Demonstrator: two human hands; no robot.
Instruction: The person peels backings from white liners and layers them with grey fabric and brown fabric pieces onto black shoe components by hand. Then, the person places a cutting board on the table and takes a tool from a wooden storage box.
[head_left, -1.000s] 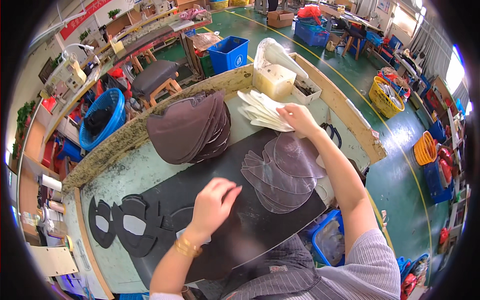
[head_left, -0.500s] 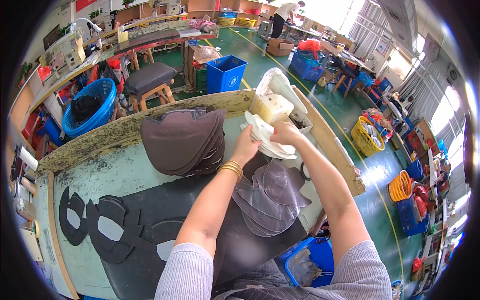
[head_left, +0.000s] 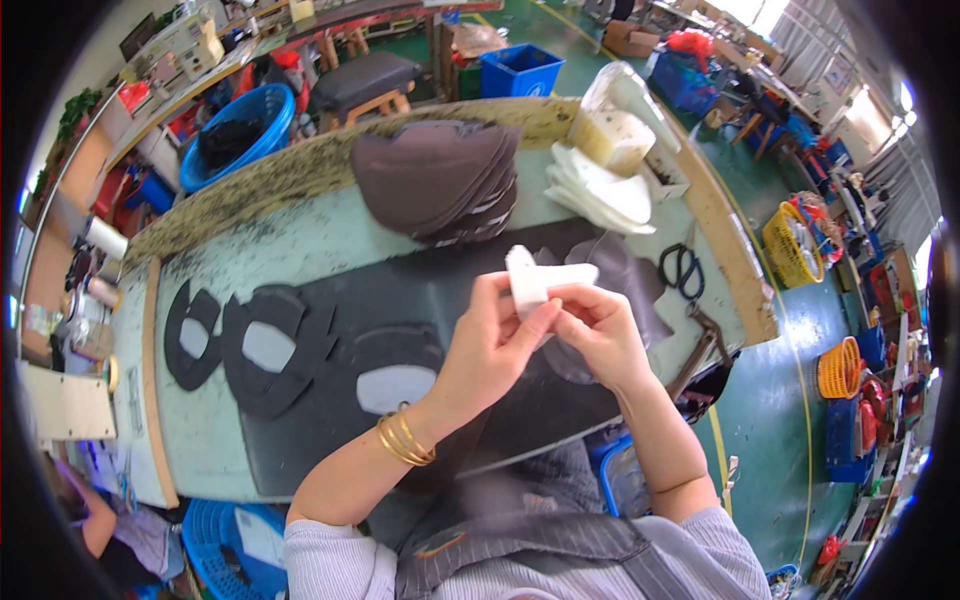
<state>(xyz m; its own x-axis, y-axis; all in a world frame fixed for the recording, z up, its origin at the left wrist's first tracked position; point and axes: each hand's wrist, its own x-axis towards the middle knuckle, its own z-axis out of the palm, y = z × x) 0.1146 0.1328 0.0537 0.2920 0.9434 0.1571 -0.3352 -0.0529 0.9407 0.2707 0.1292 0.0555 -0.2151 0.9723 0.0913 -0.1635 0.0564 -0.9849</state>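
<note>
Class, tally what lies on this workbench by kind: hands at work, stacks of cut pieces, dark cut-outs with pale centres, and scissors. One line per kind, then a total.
Hands holding the white piece: 2, left hand, right hand
Stacks: 2, brown stack, white stack
Dark cut-outs with pale centres: 3
Scissors: 1
Total: 8

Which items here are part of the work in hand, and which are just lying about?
In use: white piece, held by left hand and right hand; white stack.

Lying about: scissors, brown stack, black cutouts.
</note>
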